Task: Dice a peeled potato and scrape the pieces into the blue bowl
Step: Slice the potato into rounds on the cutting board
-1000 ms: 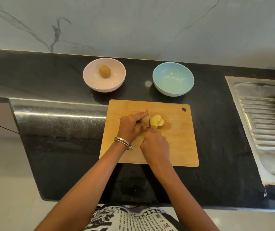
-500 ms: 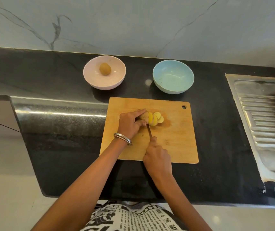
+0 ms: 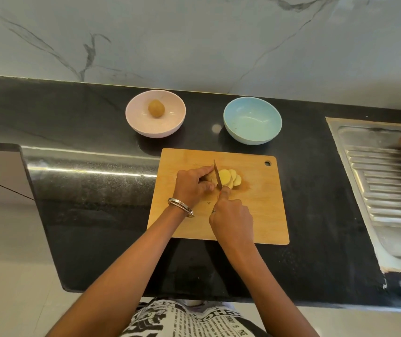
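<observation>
Both forearms were bare, no sleeves in view. The left hand [image 3: 192,187] had two thin silver-coloured bangles [image 3: 181,207] at the wrist, sitting side by side. The right hand [image 3: 231,218] had a slim silver ring [image 3: 213,211] on one of its fingers; couldn't tell which. At the bottom edge, a black & white garment [image 3: 182,319] w/ newspaper-style print, bold headline letters and small text columns.

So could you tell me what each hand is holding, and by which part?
The left hand grips the potato by its uncut end; the right hand holds the knife by its handle, hidden in the fist.
</observation>
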